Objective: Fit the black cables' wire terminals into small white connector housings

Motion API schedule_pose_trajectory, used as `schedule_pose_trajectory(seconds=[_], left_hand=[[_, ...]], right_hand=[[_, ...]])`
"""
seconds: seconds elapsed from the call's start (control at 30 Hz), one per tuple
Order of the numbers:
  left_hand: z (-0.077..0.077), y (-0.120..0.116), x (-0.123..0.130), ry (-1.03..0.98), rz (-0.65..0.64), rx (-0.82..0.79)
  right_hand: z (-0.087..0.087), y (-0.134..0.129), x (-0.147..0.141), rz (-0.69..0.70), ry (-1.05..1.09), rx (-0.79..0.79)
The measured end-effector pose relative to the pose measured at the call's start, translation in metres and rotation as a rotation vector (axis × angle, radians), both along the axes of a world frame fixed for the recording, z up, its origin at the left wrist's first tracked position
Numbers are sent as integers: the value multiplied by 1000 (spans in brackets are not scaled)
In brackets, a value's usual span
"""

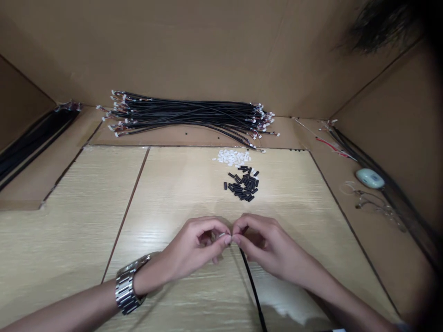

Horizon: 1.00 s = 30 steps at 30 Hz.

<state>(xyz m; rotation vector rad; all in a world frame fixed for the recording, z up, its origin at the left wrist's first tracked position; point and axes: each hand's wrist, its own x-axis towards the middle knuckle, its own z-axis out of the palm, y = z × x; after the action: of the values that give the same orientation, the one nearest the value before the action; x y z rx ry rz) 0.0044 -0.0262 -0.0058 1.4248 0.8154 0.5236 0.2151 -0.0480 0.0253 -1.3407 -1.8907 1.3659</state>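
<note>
Black round cable [254,287] rises over the pale wooden desk [173,184], short of its far edge. Left hand [192,244] pinches a small whitish piece [222,235]; right hand [272,242], seemingly, the cable's end. Looks like tip-work wanting steadiness.

Black cable [254,288] cut off below, upper end hidden

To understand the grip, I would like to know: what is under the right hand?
A black cable emerges from under the right hand, with the pale tabletop below. The part behind the thumb is covered and cannot be seen.
</note>
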Motion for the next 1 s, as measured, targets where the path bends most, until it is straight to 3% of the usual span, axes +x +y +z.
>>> schedule_pose_trajectory(seconds=[0.23, 0.4, 0.7, 1.0], left_hand=[[-1, 3, -3, -22, -46, -90], [-1, 4, -1, -15, -15, -81], [-6, 0, -2, 40, 28, 60], [1, 1, 1, 42, 47, 29]], right_hand=[[-6, 1, -1, -37, 146, -188], [-8, 4, -1, -64, 171, -230], [-14, 7, 2, 0, 330, -414], [-18, 6, 0, -45, 386, -408]])
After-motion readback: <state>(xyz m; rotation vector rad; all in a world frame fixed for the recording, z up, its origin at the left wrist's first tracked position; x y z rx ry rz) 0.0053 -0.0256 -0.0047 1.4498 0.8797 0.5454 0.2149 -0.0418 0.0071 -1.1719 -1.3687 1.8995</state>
